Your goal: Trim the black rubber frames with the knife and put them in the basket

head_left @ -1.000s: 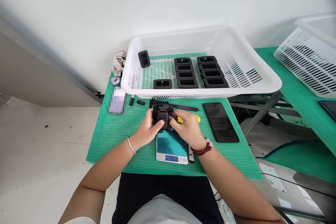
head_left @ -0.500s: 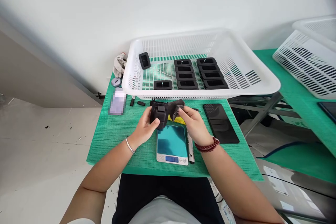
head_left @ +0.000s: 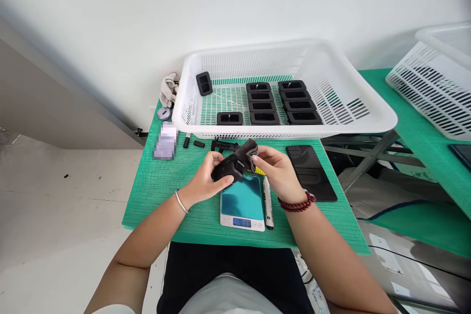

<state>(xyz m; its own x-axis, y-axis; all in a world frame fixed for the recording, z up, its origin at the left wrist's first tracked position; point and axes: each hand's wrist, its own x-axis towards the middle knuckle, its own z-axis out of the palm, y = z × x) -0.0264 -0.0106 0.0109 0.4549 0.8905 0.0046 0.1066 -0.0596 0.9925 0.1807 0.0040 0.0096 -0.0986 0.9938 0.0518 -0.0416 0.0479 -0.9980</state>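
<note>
My left hand (head_left: 206, 176) is closed round a black moulded plastic part (head_left: 226, 169), tilted above the scale. In my right hand (head_left: 275, 169) a dark grey cloth (head_left: 247, 151) is pinched, its edge against the part's right end. Below them lies a digital scale (head_left: 243, 201) with a bluish plate and a lit display. Beside its right edge is a white marker (head_left: 268, 203). Something yellow (head_left: 259, 170) shows partly behind the cloth. A black caliper (head_left: 223, 145) lies beyond my hands, partly covered.
A white basket (head_left: 353, 130) holds several black frame-like parts (head_left: 263, 106). A black phone-like slab (head_left: 312, 171) lies at the right. On the left are two small black pieces (head_left: 199, 143), a grey round object (head_left: 164, 114) and a whitish glove-like cloth (head_left: 169, 89). Another basket (head_left: 430, 93) stands far right.
My left hand has turned the black part from upright to a slant, its end towards the right. The cloth has moved against that end, and more of the caliper shows.
</note>
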